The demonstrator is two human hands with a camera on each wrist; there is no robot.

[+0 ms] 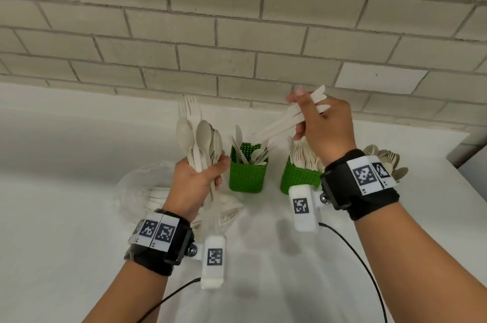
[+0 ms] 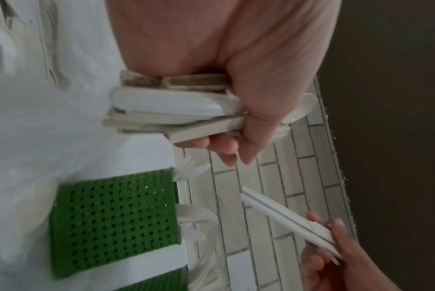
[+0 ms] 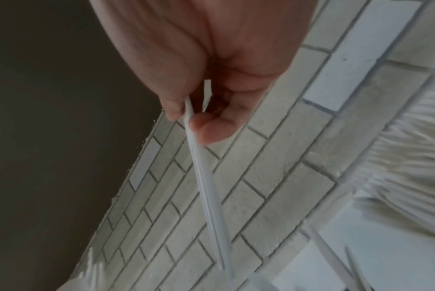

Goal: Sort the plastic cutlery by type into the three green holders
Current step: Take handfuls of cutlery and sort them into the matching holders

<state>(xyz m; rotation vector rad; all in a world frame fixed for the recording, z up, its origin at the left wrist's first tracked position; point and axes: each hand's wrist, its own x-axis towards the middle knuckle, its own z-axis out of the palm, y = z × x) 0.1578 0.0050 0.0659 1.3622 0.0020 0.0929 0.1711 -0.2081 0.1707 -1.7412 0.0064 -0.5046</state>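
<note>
My left hand (image 1: 200, 177) grips an upright bundle of white spoons and forks (image 1: 200, 138), seen from below as stacked handles (image 2: 171, 110). My right hand (image 1: 324, 122) pinches a few white knives (image 1: 279, 125) by their handles, blades slanting down-left above the middle green holder (image 1: 246, 177); the knives (image 3: 206, 187) run edge-on past the thumb. That holder has knives in it. A second green holder (image 1: 297, 177) to its right holds forks. Spoon bowls (image 1: 384, 156) show behind my right wrist; their holder is hidden.
A clear plastic bag (image 1: 137, 191) with more white cutlery (image 1: 158, 199) lies on the white table (image 1: 66, 217) under my left hand. A grey brick wall (image 1: 237, 33) stands close behind the holders. The table's right edge (image 1: 469, 180) is near the spoons.
</note>
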